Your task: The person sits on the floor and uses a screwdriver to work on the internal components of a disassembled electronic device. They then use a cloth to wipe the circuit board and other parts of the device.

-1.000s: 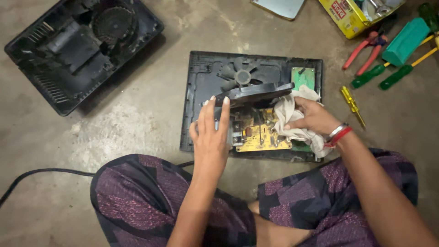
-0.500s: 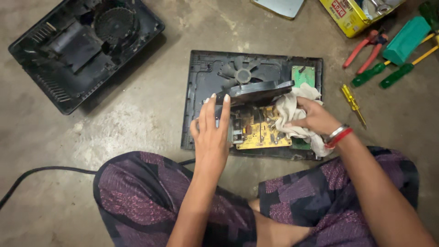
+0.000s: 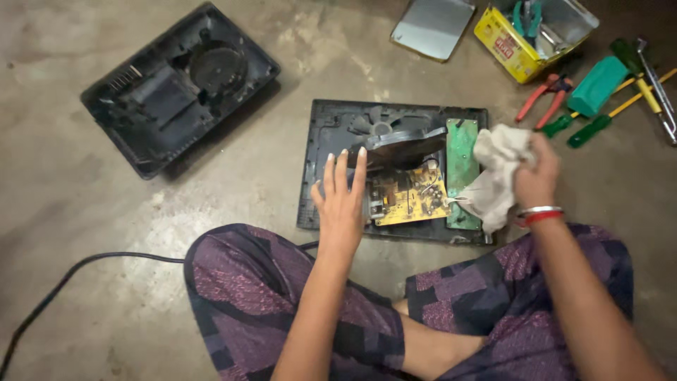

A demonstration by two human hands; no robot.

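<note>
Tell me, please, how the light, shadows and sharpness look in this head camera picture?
Head view: soft, even light, brightest on the concrete floor; corners darken. The loose black cover casts a faint shadow to its right. Sharp centre; right hand and cloth slightly smeared.

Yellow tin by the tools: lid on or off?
Off. The yellow tin stands open, tools visible inside; a flat metal lid lies on the floor beside it.

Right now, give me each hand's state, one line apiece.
Left hand: open, fingers spread flat on the opened black appliance base.
Right hand: closed, gripping a crumpled white cloth.
</note>
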